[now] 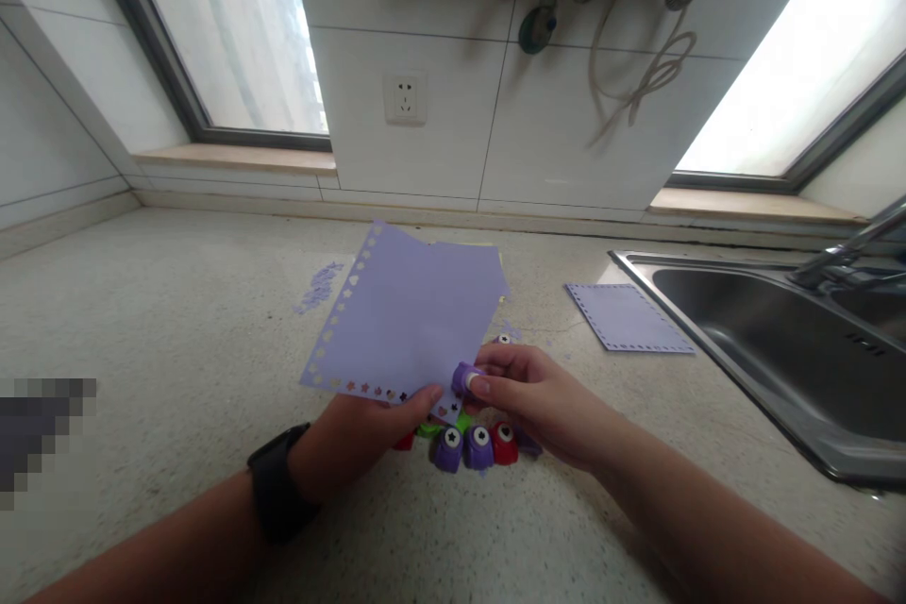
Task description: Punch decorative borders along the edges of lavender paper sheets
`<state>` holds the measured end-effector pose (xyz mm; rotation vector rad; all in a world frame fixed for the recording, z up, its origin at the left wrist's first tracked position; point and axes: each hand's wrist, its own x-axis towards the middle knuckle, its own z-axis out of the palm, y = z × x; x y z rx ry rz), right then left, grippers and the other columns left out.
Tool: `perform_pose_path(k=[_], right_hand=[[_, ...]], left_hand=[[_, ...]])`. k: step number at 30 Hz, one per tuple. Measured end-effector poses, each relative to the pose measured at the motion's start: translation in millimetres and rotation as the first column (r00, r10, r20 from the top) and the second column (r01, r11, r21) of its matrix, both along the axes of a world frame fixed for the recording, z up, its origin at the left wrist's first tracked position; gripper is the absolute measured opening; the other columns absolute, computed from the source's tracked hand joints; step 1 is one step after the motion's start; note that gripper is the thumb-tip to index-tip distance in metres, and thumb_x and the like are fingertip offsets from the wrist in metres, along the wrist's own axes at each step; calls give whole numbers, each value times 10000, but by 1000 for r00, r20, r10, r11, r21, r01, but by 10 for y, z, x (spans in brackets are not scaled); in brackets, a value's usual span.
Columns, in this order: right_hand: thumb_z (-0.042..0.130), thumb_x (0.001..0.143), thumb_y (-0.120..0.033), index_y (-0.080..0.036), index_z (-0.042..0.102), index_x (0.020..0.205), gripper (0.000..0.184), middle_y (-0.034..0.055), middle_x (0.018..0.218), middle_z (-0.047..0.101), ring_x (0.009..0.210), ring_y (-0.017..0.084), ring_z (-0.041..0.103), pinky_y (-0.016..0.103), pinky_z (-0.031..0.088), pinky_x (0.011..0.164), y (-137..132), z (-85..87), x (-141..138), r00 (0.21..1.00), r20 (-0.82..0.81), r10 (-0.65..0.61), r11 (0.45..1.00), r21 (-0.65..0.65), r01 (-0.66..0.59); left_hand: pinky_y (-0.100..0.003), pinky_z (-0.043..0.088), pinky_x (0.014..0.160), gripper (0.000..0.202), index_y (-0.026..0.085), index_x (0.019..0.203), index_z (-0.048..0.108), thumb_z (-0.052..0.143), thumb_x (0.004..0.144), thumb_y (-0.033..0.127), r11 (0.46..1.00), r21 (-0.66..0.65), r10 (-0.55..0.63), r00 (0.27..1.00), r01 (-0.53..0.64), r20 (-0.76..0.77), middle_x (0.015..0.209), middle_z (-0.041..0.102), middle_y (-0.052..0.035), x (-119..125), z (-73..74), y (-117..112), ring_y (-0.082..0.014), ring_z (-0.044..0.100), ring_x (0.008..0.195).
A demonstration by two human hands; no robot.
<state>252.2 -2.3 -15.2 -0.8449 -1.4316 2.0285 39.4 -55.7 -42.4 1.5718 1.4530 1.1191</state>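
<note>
The speckled worktop [176,330] carries a steel sink [779,368]. Well left of the sink, a perforated lilac sheet [411,311] is held above the worktop: the left hand [378,425] pinches its lower edge; the right hand [545,396] pinches a purple punch [463,379] at its corner. A second lilac sheet [627,316] lies just beside the sink. The tiled wall [417,170] behind bears a socket [405,98], left of the sink.

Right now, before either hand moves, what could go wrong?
The sheet might crease or tear along its near edge, where the left hand pinches it beside punched holes. The purple punch in the right hand might overlap existing holes. That hand could knock the red punch on the counter.
</note>
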Motion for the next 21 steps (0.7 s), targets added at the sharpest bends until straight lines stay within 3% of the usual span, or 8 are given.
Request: perform_pose_path(k=[9, 15, 21], right_hand=[[800, 820, -403, -161, 719, 869, 260, 46, 819, 722, 703, 112, 656, 186, 443, 547, 9, -33, 8, 999, 50, -1, 1000, 5, 1], [775, 831, -456, -155, 706, 846, 310, 21, 741, 681, 544, 75, 556, 187, 382, 456, 11, 3, -4, 996, 88, 7, 999, 31, -10], [775, 833, -459, -153, 707, 861, 314, 26, 757, 691, 582, 80, 576, 184, 383, 480, 13, -11, 3, 994, 110, 1, 999, 52, -6]], left_hand=[[-452, 498, 1065, 292, 235, 1100, 709, 693, 823, 324, 1000, 3, -8, 997, 8, 74, 942, 802, -34, 38, 41, 4, -256, 724, 1026], [-399, 536, 1026, 286, 238, 1113, 709, 701, 838, 316, 999, -11, -37, 994, 38, 102, 1016, 802, -28, 20, 20, 6, -231, 733, 1015], [-444, 467, 1108, 326, 228, 1146, 704, 705, 833, 321, 1000, -15, -24, 997, 25, 79, 964, 803, -37, 19, 11, 9, -253, 714, 1082]])
